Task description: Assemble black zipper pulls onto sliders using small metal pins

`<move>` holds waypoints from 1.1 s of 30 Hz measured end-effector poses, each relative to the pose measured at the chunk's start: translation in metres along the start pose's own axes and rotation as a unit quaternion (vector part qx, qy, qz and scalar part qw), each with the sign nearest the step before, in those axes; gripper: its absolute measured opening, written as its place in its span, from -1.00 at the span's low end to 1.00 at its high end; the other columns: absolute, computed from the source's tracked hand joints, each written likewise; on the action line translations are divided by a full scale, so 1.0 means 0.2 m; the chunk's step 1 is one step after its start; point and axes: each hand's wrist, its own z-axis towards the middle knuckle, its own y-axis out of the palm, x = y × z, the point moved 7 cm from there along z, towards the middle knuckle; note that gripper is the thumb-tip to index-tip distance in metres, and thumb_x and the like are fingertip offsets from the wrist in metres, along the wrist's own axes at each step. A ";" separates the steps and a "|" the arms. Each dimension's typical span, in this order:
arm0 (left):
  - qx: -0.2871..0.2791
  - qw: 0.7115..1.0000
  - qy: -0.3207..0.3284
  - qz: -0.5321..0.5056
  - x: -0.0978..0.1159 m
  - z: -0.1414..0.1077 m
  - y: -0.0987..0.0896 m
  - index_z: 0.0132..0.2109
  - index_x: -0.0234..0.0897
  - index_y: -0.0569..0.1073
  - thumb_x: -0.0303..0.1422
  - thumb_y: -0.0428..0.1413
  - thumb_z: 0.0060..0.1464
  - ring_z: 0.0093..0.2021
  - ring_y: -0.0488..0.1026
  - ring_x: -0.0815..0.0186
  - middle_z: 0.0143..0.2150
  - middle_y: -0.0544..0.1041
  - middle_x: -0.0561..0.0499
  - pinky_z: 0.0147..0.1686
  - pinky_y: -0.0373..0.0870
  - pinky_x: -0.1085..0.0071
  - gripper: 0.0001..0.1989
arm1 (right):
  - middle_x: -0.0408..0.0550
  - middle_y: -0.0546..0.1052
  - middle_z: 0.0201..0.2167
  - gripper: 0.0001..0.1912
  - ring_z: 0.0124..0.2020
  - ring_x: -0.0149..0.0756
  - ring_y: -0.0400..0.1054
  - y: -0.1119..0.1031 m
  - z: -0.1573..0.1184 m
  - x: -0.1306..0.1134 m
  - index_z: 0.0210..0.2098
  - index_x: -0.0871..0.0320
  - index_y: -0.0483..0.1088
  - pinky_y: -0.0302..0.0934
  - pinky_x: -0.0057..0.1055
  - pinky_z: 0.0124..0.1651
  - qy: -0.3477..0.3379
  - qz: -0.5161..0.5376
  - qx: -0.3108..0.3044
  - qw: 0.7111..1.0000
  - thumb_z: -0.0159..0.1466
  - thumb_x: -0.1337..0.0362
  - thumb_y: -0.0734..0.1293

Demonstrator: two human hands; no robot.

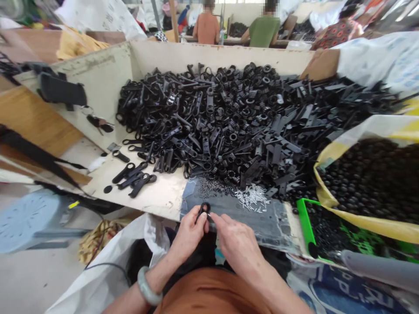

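My left hand (pixel 190 231) is closed around a black plastic part with a ring at its end (pixel 205 206), held just above the front edge of the work surface. Fingertips of my right hand (pixel 234 237) are pinched together against that part, with a thin silver pin (pixel 208 214) showing at them. Behind both hands lies a dark grey pad (pixel 262 229). On it sit a heap of small silver pins (pixel 253 197) and a scatter of tiny dark pieces (pixel 211 188). Several black handle-like parts (pixel 139 183) lie to the left.
A large mound of black plastic parts (pixel 212 117) fills the pale wooden tray (pixel 157 52). To the right are a yellow-edged sack of round black pieces (pixel 376 183) and a green bin (pixel 306 226). Keys (pixel 98 122) hang at left, above a blue stool (pixel 29 218). People sit farther back.
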 end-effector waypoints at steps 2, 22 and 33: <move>-0.024 0.999 -0.004 -0.032 -0.01 0.00 0.01 -0.17 -0.26 0.36 -0.02 0.09 0.23 -0.65 0.05 0.52 -0.56 0.32 0.21 -0.64 -0.06 0.54 -0.64 | -0.05 0.65 -0.18 -0.57 -0.25 -0.28 0.60 0.01 0.00 0.03 0.20 0.04 0.44 0.38 -0.45 -0.24 -0.007 0.048 0.010 0.999 0.43 0.45 0.18; -0.039 0.992 -0.033 -0.113 0.01 0.00 0.02 -0.09 -0.31 0.36 0.03 0.15 0.17 -0.68 0.00 0.56 -0.57 0.33 0.22 -0.68 -0.14 0.56 -0.54 | -0.09 0.60 -0.37 -0.55 -0.38 -0.38 0.52 0.01 -0.01 0.04 0.14 0.07 0.48 0.24 -0.56 -0.40 -0.089 -0.017 0.120 0.989 0.39 0.49 0.15; -0.036 0.992 -0.051 -0.109 -0.06 0.01 0.01 -0.11 -0.26 0.33 0.03 0.15 0.19 -0.65 0.01 0.53 -0.58 0.28 0.24 -0.69 -0.12 0.57 -0.57 | -0.03 0.63 -0.31 -0.56 -0.38 -0.30 0.50 0.03 0.05 -0.04 0.05 0.19 0.48 0.19 -0.44 -0.49 -0.148 -0.115 0.040 0.981 0.23 0.59 0.32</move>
